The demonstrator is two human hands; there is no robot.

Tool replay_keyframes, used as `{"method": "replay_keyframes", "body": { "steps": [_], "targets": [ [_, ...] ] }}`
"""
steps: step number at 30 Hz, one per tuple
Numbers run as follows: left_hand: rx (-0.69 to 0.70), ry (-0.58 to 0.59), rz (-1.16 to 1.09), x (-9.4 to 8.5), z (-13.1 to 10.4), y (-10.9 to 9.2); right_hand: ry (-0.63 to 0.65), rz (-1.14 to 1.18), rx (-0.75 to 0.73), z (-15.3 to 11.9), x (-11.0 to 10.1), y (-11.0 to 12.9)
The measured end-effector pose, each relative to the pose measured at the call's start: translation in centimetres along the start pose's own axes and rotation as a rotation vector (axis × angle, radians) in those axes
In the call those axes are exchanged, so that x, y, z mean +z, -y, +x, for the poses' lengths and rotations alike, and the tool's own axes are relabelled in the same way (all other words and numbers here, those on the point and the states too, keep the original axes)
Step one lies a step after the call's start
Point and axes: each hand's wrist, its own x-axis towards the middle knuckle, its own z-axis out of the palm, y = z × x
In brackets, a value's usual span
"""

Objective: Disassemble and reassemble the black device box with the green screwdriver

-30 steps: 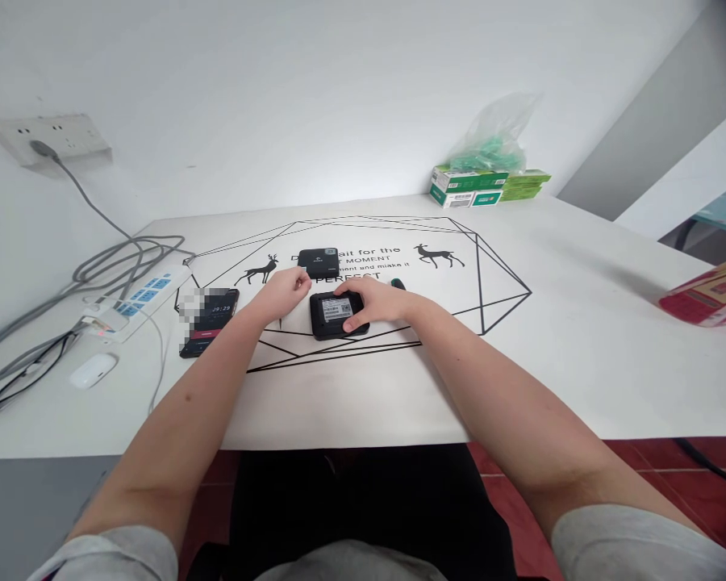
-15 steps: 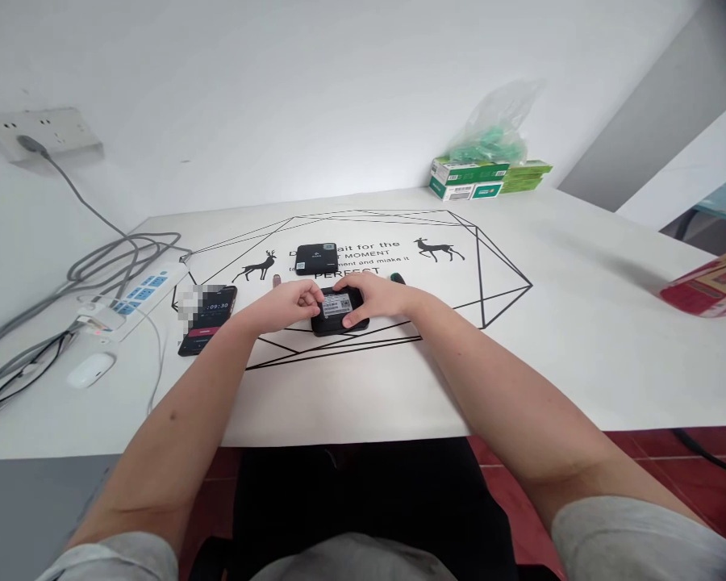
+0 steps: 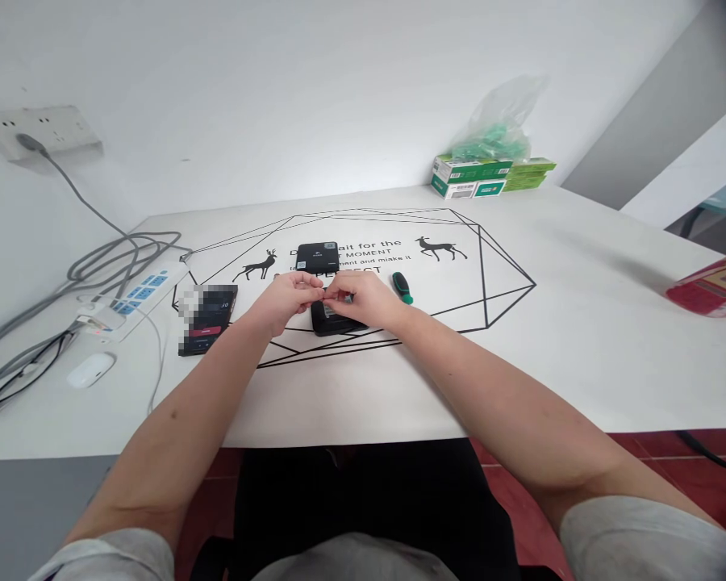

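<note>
Lying on the white desk [image 3: 351, 395], a labelled black device [image 3: 339, 325] is sitting just below the hands, its upper part hiding behind the fingers. The right hand [image 3: 366, 298] is arching over it, fingers bending and thumb drawing close to them. The left hand [image 3: 287, 300] is reaching in from the other side, its thumb and fingers nearly closing at the tips. The fingertips of both hands are meeting above the device's left part; whether either is gripping something small, one cannot tell.

Just beyond, a second black device [image 3: 318, 257] is resting flat and partly covering the printed lettering. A green-and-black handle [image 3: 402, 287] is lying near the right wrist. Farther left, a phone [image 3: 214, 319] is lying beside the left forearm, and a power strip [image 3: 148, 292], a white case [image 3: 90, 369] and glasses [image 3: 27, 375] are lying past it. Toward the wall, a clear plastic bag [image 3: 497, 121] is resting on green-and-white boxes [image 3: 470, 177], while a red package [image 3: 711, 290] is standing at the far right.
</note>
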Motion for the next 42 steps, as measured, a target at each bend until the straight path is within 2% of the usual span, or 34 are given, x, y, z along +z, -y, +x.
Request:
{"method": "replay_keyframes", "body": {
  "steps": [5, 13, 15, 16, 19, 20, 22, 25, 28, 35, 39, 42],
  "targets": [
    [-0.041, 0.002, -0.096, 0.4, 0.1, 0.2, -0.071, -0.016, 0.029, -0.1, 0.4, 0.0],
    [-0.032, 0.068, -0.195, 0.1, 0.8, 1.2, -0.075, -0.128, 0.067, 0.1, 0.5, -0.1],
    [0.001, 0.038, -0.089, -0.1, 1.1, 1.5, -0.043, -0.112, 0.087, 0.2, 0.1, -0.3],
    [0.033, -0.021, 0.015, -0.4, 1.4, 1.6, -0.016, -0.097, 0.099, 0.3, -0.3, -0.5],
    [0.203, -0.312, 0.518, -1.6, 2.5, 2.3, 0.097, -0.080, 0.137, 0.3, -2.0, -1.4],
    [0.256, -0.343, 0.693, -2.0, 2.9, 2.6, 0.138, -0.102, 0.151, 0.3, -2.5, -1.7],
    [0.303, -0.286, 0.969, -2.8, 3.9, 3.2, 0.223, -0.170, 0.187, 0.2, -3.3, -2.4],
    [0.304, -0.185, 1.232, -3.2, 5.1, 3.8, 0.320, -0.235, 0.219, 0.0, -3.7, -3.1],
    [0.326, -0.154, 1.319, -2.9, 5.9, 4.1, 0.344, -0.256, 0.213, -0.1, -3.5, -3.2],
    [0.331, -0.140, 1.330, -2.5, 6.5, 3.7, 0.379, -0.359, 0.233, 0.1, -3.8, -1.7],
    [0.321, -0.145, 1.301, -2.3, 6.4, 3.5, 0.412, -0.444, 0.228, 0.3, -3.8, -1.2],
    [0.302, -0.154, 1.259, -2.3, 5.5, 2.8, 0.398, -0.486, 0.222, 0.3, -3.7, -1.3]
  ]
}}
